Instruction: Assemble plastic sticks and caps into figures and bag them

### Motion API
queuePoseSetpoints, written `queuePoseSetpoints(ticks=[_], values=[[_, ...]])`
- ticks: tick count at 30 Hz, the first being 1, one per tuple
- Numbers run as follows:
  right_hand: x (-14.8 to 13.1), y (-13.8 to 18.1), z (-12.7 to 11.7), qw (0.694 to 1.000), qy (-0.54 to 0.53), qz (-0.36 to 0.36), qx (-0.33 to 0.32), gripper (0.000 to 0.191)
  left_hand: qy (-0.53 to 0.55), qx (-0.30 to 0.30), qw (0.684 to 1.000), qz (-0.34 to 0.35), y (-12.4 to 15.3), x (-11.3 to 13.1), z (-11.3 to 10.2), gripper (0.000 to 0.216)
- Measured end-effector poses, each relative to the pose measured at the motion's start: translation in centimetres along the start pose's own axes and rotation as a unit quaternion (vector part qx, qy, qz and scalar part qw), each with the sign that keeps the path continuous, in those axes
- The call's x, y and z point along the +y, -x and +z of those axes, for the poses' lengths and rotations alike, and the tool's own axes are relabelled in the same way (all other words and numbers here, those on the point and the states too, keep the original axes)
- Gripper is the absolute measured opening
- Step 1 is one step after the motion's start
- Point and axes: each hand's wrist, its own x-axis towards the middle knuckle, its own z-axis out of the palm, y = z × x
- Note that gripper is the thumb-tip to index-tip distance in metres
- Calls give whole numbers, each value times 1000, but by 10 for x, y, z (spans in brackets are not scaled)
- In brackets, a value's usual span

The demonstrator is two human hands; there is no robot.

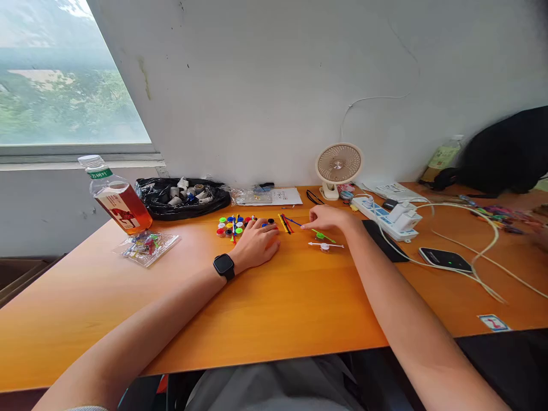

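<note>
My left hand, with a black watch on its wrist, rests palm down at the right side of a group of small round coloured pieces. Its fingers are stretched out and partly cover some pieces. My right hand is bent down, thumb and finger closed at the end of a thin blue stick. Beside that stick lie several yellow, red and black sticks. Under and near my right hand are a green arrow-shaped spinner and a white arrow spinner on a clear round base.
A bottle of reddish drink and a clear bag of small parts stand left. Behind are a black plastic bag and a small fan. A power strip, white cables and a phone occupy the right.
</note>
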Motion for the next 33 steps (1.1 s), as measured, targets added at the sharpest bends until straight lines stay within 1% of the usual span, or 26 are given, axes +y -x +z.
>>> queuePoseSetpoints(ticks=[3,5,7,9,12,14,17,20,24,27,31,33], values=[[12,2,-9,994,11,7,-109,39,-8,-3,1000,-21,1,-1,1,26],[17,3,-11,987,1,21,-162,35,-9,-5,999,-30,1,-1,1,26],[17,4,-11,982,-10,30,-186,30,-14,-6,999,-38,1,-1,2,27],[16,6,-9,983,-13,32,-182,26,-21,-2,999,-44,1,-1,2,30],[12,7,-9,988,-13,34,-152,21,-36,6,998,-55,2,1,3,38],[10,6,-10,992,-14,31,-119,15,-52,12,995,-79,2,1,3,42],[5,3,-9,999,-26,9,-46,5,-81,14,987,-138,3,1,5,48],[-5,-3,-2,998,-49,-24,33,5,-96,4,982,-163,3,1,5,53],[-24,-10,16,990,-78,-66,98,8,-88,-2,984,-156,3,1,6,51],[-38,-11,28,986,-85,-80,121,9,-81,1,984,-156,4,0,6,46],[-48,-7,31,983,-87,-85,140,9,-60,-3,992,-110,4,-2,5,39],[-51,-5,30,981,-87,-87,149,9,-53,-9,994,-93,4,-2,5,40]])
